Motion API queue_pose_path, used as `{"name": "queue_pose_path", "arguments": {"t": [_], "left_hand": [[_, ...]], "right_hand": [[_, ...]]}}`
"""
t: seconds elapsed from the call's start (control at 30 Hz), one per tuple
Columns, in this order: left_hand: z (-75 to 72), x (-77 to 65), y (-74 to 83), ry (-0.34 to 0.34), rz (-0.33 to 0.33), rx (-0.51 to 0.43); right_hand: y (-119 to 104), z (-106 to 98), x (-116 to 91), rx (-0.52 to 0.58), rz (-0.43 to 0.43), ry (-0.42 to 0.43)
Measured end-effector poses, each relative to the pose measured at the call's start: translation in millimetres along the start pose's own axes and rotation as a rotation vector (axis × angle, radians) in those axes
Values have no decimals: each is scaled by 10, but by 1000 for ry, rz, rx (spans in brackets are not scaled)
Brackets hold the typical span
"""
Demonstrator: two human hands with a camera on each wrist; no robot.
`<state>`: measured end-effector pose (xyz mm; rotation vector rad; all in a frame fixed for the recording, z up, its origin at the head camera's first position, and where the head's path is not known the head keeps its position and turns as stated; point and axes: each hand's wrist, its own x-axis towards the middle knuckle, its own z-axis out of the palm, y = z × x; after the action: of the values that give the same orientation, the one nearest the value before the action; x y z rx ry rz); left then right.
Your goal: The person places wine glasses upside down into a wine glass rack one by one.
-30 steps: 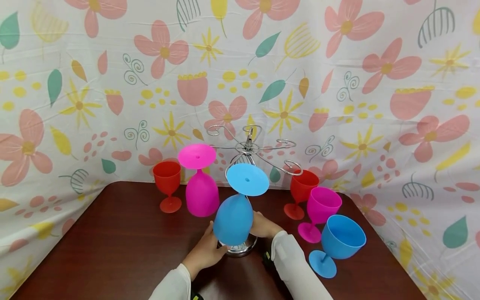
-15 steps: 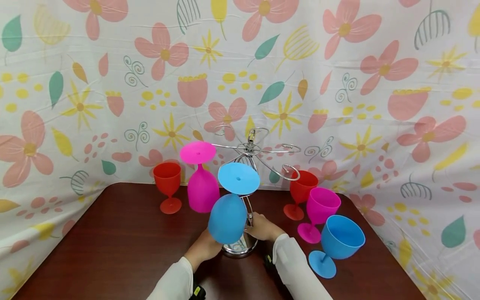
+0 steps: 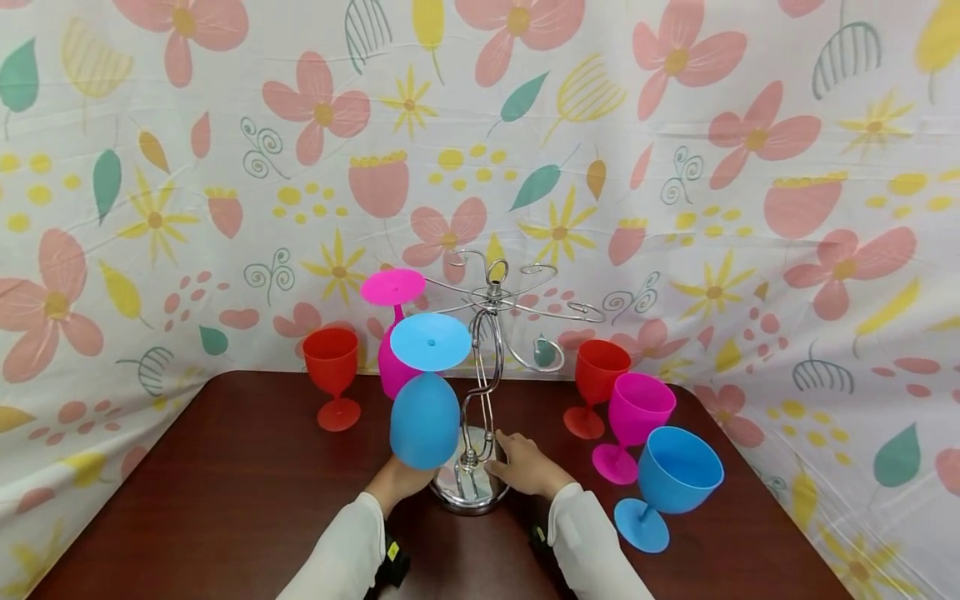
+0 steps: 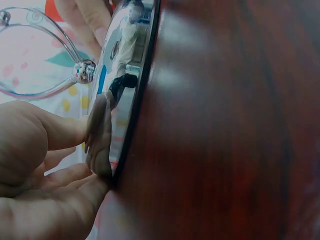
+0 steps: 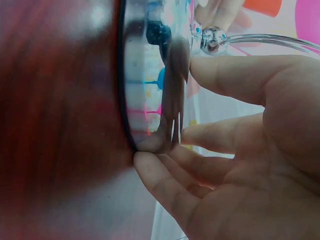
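A chrome wire stemware rack [image 3: 491, 367] with curled arms stands on the table. Upside down from its arms hang a blue goblet [image 3: 425, 421] at front left and a pink goblet [image 3: 393, 287] partly hidden behind it. My left hand [image 3: 401, 483] grips the left of the rack's round mirrored base [image 4: 117, 95], its fingers partly hidden by the blue goblet in the head view. In the left wrist view, thumb and fingers pinch the rim. On the right side my right hand [image 3: 528, 467] holds the base, thumb over its top and fingers along the edge [image 5: 165, 160].
Upright on the right stand a red goblet [image 3: 600, 371], a pink goblet [image 3: 637, 408] and a blue goblet [image 3: 678, 467] in a row. Another red goblet [image 3: 332, 358] stands back left. A flower-patterned cloth [image 3: 480, 125] hangs behind the dark wood table [image 3: 225, 500].
The rack has turned between my hands. Its hanging blue goblet has swung left, now overlapping the pink one, which has moved back. The post and base show more.
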<state>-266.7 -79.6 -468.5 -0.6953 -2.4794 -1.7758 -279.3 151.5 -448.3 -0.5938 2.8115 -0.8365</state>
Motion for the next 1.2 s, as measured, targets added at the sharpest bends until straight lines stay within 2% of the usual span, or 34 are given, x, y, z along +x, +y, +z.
{"name": "queue_pose_path", "arguments": {"t": [0.2, 0.3, 0.37, 0.47, 0.53, 0.77, 0.93, 1.03, 1.2], "left_hand": [[-5, 4, -24, 58, -105, -65], [-12, 31, -46, 67, -99, -112], [-8, 52, -55, 76, -123, -110], [0, 103, -95, 70, -177, -48], [6, 131, -117, 75, -220, 31], [14, 192, -173, 71, -253, 138], [34, 185, -160, 102, -260, 170], [41, 157, -115, 124, -221, 211], [43, 29, -25, 104, -129, 321]], "right_hand": [[-53, 29, -83, -16, 19, 44], [-99, 22, -113, -37, 18, 57], [-118, 17, -132, -43, 23, 52], [-132, 14, -159, -56, 19, 44], [-135, 15, -174, -61, 10, 44], [-126, 19, -188, -61, -11, 59], [-100, 60, -139, -44, -7, 95], [-103, 75, -85, -43, 6, 114], [-83, 80, 10, -53, 25, 114]]}}
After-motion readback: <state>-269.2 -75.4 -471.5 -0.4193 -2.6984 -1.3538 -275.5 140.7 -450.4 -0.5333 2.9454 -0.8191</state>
